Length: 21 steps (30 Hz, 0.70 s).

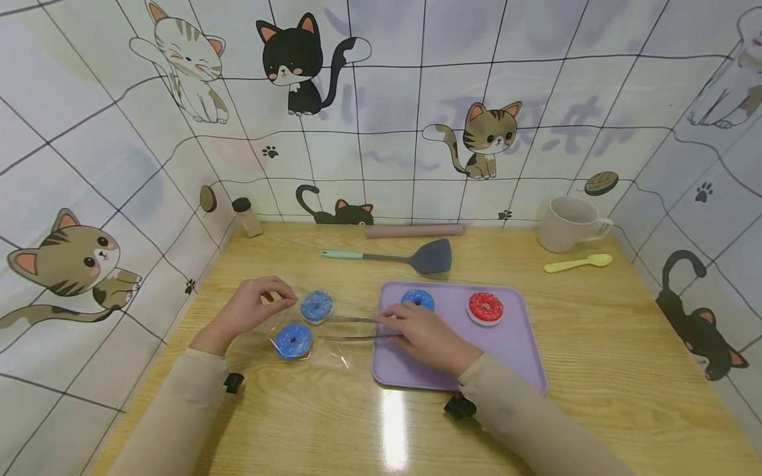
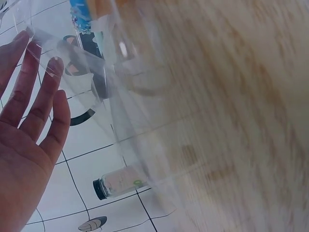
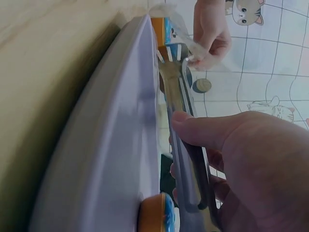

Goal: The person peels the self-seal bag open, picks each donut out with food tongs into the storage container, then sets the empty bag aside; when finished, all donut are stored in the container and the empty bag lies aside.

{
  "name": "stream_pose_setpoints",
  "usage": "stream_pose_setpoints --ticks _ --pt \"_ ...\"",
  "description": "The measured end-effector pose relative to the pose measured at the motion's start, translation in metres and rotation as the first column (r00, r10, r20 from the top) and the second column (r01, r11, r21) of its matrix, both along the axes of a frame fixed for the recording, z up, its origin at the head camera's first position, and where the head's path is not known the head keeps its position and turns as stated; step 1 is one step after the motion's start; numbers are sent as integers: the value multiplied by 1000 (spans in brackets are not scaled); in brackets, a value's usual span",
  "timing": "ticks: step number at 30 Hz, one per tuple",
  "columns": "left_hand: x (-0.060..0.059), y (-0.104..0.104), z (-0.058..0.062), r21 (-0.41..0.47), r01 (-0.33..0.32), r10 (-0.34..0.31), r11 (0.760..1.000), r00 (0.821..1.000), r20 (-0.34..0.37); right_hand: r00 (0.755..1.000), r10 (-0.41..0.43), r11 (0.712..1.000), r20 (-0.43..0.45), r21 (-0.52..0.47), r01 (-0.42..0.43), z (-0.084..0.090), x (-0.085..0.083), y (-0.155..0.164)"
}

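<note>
Holding metal tongs (image 3: 182, 174) and crinkly plastic (image 2: 82, 55), hands (image 1: 256, 307) (image 1: 425, 336) flank ring-shaped doughnuts (image 1: 301, 344) (image 1: 322, 311).

Lilac tray (image 1: 512, 340) on wood-grain table (image 1: 333, 423)

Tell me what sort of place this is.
Probably a kitchen corner, perhaps a staged one: a spatula lies and a mug stands on a wood-grain surface, beside walls printed with cats.
</note>
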State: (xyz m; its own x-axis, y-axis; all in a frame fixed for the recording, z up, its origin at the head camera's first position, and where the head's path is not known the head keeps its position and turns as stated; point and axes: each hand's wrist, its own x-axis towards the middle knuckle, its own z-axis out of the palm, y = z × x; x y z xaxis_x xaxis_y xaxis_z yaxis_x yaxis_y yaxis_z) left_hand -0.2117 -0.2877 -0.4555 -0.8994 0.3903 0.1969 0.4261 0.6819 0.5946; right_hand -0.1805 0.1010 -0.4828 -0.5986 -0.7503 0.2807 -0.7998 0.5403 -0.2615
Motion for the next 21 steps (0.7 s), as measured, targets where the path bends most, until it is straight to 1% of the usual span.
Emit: stream_pose_setpoints --ticks 4,10,13,16,21 --pt "0 1 1 9 8 -8 1000 1000 -5 999 34 999 38 11 -34 3 0 -7" --pt "1 1 0 16 14 -14 1000 1000 -9 992 76 997 99 -16 -75 9 0 -16" --pt "1 2 -1 11 21 -21 1000 1000 -15 990 79 997 119 1 -80 9 -1 -20" --pt "1 2 0 6 21 -21 1000 1000 -4 987 73 997 141 25 -77 10 -2 -24" --pt "2 2 0 -12 16 -16 1000 1000 8 981 76 997 179 9 -79 10 -2 -30"
